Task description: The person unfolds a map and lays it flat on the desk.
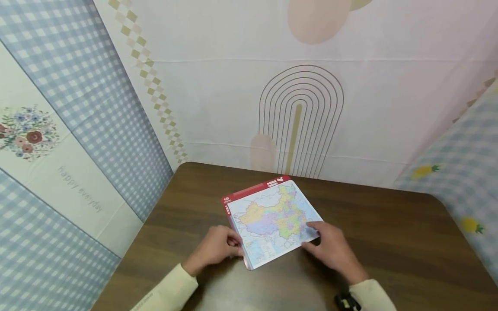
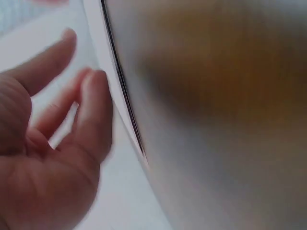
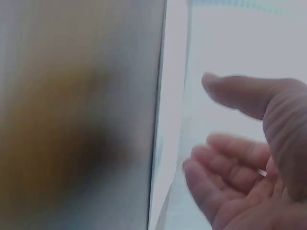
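A flat map board (image 1: pixel 268 216) with a red band along its far edge lies tilted on the brown table, its coloured regions facing up. Beside its left edge is my left hand (image 1: pixel 221 245), fingertips right at the rim. In the left wrist view the fingers of that hand (image 2: pixel 57 139) are loosely bent, and the thumb stands apart from them. My right hand (image 1: pixel 330 246) is at the near right corner, with thumb and forefinger spread and overlapping the board. The right wrist view shows this hand (image 3: pixel 244 158) beside the board's thin edge (image 3: pixel 165 120), thumb and fingers apart.
The wooden table (image 1: pixel 389 233) extends to both sides of the board. Behind it hangs a pale patterned cloth (image 1: pixel 218 99). Blue checked cloth (image 1: pixel 97 86) hangs at the left, and another checked cloth with pineapples (image 1: pixel 459 172) at the right. A dark band (image 1: pixel 346 301) is at my right wrist.
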A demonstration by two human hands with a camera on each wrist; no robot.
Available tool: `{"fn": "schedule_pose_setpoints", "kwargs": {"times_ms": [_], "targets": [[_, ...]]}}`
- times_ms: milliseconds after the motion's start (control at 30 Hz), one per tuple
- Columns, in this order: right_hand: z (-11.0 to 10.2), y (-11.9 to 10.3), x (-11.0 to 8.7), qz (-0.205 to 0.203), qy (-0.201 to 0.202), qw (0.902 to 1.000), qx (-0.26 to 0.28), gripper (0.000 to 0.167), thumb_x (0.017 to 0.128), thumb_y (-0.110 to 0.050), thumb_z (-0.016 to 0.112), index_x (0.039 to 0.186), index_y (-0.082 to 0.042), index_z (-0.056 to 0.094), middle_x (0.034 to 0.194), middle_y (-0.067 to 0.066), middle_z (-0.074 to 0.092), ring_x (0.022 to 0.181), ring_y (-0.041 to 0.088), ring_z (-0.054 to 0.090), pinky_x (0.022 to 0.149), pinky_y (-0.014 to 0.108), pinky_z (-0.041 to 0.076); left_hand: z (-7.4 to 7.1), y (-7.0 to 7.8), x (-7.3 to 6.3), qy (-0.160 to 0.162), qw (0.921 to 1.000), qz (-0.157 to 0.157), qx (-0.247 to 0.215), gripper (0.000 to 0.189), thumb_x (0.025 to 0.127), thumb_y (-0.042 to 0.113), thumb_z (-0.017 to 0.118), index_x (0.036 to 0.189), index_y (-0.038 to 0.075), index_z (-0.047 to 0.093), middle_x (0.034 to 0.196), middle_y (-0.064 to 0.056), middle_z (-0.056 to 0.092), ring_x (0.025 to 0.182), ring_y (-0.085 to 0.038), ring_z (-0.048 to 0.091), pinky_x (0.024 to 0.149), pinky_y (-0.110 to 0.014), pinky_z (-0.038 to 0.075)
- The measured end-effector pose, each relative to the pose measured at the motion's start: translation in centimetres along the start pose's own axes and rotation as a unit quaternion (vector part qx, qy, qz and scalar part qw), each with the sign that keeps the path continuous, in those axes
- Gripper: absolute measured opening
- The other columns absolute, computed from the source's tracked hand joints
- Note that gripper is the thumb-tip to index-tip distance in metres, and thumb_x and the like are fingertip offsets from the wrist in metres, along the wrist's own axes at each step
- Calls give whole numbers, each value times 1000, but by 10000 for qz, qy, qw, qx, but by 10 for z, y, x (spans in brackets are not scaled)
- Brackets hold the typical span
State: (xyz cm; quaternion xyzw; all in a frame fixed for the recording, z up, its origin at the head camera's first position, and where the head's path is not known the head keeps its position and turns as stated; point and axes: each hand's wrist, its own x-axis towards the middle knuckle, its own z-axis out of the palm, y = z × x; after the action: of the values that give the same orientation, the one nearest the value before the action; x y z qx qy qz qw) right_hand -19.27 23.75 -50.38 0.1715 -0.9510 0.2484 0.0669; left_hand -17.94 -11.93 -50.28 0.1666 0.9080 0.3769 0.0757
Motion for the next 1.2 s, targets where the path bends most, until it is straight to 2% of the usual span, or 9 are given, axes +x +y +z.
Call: {"fn": "schedule_pose_setpoints", "kwargs": {"times_ms": [133, 333, 433, 533, 633, 733, 900, 1200], "targets": [[22, -54, -17, 140, 198, 9992, 326, 53, 73, -26, 97, 118, -6, 76, 115, 10, 77, 107, 28, 74, 95, 46, 58, -33, -26, 29, -105, 9999, -71, 107, 21, 82, 23, 92, 99, 14, 83, 82, 9, 73, 74, -6, 62, 67, -25, 52], [51, -120, -29, 182, 28, 9982, 564, 55, 72, -30, 98, 115, -6, 75, 110, 7, 77, 103, 25, 73, 92, 43, 58, -77, -70, 79, -314, 9985, -275, 347, 27, 85, 21, 91, 110, 13, 84, 93, 3, 77, 85, -12, 65, 78, -31, 56], [65, -143, -28, 123, 25, 9987, 487, 56, 73, -32, 97, 115, -3, 75, 109, 8, 76, 103, 27, 72, 91, 44, 57, -93, -90, 99, -418, 9976, -443, 341, 27, 86, 17, 89, 112, 13, 83, 100, 1, 79, 90, -13, 67, 83, -33, 58], [77, -159, -27, 119, 164, 9993, 325, 55, 71, -30, 98, 112, -2, 75, 105, 9, 75, 98, 28, 71, 86, 44, 57, -102, -103, 113, -623, 9961, -527, 322, 28, 87, 14, 88, 114, 13, 82, 105, -1, 80, 94, -14, 69, 87, -35, 59], [85, -166, -27, 207, 319, 9992, 98, 53, 68, -27, 99, 108, -1, 75, 101, 10, 75, 93, 28, 70, 82, 42, 57, -105, -108, 122, -917, 9940, -478, 347, 28, 88, 12, 87, 116, 13, 82, 109, -2, 80, 97, -16, 69, 90, -35, 59], [90, -166, -27, 253, 361, 9990, -97, 51, 68, -26, 100, 105, 0, 76, 99, 10, 74, 91, 29, 68, 80, 41, 57, -104, -108, 128, -1054, 9922, -499, 446, 26, 88, 11, 86, 114, 17, 83, 111, 0, 79, 98, -17, 66, 91, -36, 57], [93, -164, -24, 247, 496, 9981, -278, 51, 66, -26, 101, 102, -1, 76, 96, 8, 73, 87, 28, 66, 79, 39, 56, -101, -103, 136, -1115, 9905, -489, 641, 26, 89, 9, 84, 112, 22, 84, 113, 1, 77, 99, -19, 62, 92, -38, 55], [91, -161, -20, 299, 571, 9965, -540, 46, 65, -23, 101, 97, -3, 74, 93, 8, 71, 86, 26, 64, 75, 39, 54, -96, -94, 149, -1222, 9888, -315, 795, 30, 88, 4, 83, 113, 21, 84, 112, 1, 78, 97, -17, 63, 89, -35, 55]]}}
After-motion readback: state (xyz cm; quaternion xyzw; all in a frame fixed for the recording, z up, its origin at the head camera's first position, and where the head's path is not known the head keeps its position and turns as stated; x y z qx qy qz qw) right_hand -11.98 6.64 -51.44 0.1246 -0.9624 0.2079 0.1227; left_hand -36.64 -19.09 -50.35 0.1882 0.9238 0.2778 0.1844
